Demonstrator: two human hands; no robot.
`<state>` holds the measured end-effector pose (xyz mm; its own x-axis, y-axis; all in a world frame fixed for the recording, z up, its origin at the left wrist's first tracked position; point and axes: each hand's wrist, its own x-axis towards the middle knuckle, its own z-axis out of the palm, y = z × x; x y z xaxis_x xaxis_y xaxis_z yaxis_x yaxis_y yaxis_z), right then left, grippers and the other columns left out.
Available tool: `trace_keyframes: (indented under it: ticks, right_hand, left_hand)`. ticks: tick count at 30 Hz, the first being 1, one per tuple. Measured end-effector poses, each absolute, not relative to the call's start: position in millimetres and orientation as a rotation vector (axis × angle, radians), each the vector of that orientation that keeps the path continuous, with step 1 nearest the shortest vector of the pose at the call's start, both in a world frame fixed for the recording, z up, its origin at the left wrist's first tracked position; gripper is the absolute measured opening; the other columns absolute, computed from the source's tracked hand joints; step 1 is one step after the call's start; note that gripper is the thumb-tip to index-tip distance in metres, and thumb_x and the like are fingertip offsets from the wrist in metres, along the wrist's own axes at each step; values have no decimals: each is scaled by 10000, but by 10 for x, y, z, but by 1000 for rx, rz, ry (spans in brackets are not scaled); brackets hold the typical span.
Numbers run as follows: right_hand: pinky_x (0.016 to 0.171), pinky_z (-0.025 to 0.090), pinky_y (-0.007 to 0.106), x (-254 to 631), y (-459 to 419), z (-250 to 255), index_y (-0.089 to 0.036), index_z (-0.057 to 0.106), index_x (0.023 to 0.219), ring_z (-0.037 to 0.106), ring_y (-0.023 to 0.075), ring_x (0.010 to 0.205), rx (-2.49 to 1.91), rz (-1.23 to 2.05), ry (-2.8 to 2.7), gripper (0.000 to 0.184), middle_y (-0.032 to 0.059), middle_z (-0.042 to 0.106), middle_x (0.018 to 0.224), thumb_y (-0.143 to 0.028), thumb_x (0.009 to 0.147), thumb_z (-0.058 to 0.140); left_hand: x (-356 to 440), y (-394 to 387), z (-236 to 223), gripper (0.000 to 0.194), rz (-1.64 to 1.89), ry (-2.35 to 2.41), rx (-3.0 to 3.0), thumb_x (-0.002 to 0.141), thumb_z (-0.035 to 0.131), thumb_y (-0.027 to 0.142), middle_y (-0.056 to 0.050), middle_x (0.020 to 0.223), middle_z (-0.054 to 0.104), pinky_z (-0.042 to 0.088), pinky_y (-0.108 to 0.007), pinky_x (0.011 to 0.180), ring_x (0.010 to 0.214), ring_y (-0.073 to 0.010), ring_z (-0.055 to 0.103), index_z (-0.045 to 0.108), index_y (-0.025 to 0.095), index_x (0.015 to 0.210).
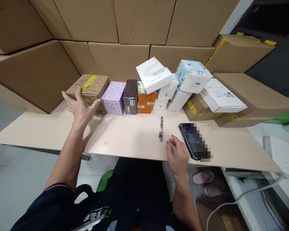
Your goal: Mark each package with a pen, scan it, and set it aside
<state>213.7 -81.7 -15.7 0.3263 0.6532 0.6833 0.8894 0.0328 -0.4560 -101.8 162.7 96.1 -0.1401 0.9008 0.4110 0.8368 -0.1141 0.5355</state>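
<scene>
My left hand (pixel 80 107) lies spread against the front of a brown cardboard box (pixel 100 84) with yellow tape and handwriting on top. Its thumb touches the box's front face and its index finger reaches the top edge. Directly right of that box stands a lilac spotted box (pixel 114 96). My right hand (pixel 178 154) rests at the table's front edge, fingers loosely bent and apart, holding nothing. Beyond its fingertips lies a pen (pixel 161 128), and to its right a black phone (pixel 191 142), partly blurred out.
A dark box (pixel 130 98) and orange boxes (pixel 145 102) continue the row. A white power bank box (pixel 154 75) lies tilted on top. Right of it are a tissue pack (pixel 194 75), a flat white box (pixel 223 96) and cartons (pixel 252 93). Large cartons (pixel 120 61) wall the back.
</scene>
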Motion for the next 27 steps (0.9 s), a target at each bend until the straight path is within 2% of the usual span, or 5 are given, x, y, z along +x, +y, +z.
trace_keyframes:
  ticks: [5,8,11,19,27]
  right_hand:
    - [812,586,372,2138,-819,-160,-164,624,1248,683,216,879,-1699,-346,-1385,293,96,744,972,-255,972,587]
    - [806,587,375,2140,-817,-168,-169,624,1249,683,215,872,-1701,-349,-1389,294,94,746,966,-266,975,585]
    - [813,588,376,2141,-815,-176,-170,623,1253,685,214,878,-1706,-343,-1389,297,95,747,969,-272,977,582]
    - [826,588,381,2138,-826,-184,-183,624,1265,692,218,899,-1696,-304,-1361,310,101,750,990,-286,978,568]
    - [825,591,386,2134,-829,-197,-191,619,1274,698,220,897,-1696,-268,-1346,318,99,747,990,-302,982,558]
  left_hand:
    - [-1030,1592,893,1039,1269,1979,2039,792,735,665,-226,1668,2,166,-788,1110,1520,-548,57,244,189,1574]
    - [-946,1541,829,751,1543,1838,2207,867,661,607,-154,1574,299,255,-631,1161,1486,-418,265,445,218,1473]
    - [-760,1508,787,525,1426,1693,2443,907,592,527,-174,1397,463,370,-533,1106,1337,-354,446,601,200,1318]
    - [-325,1444,823,561,845,1870,2622,906,541,589,-225,1450,440,311,-620,1052,1291,-470,382,615,204,1308]
    - [-244,1387,861,483,759,1957,2536,922,530,522,-236,1348,451,399,-546,955,1147,-434,503,615,174,1246]
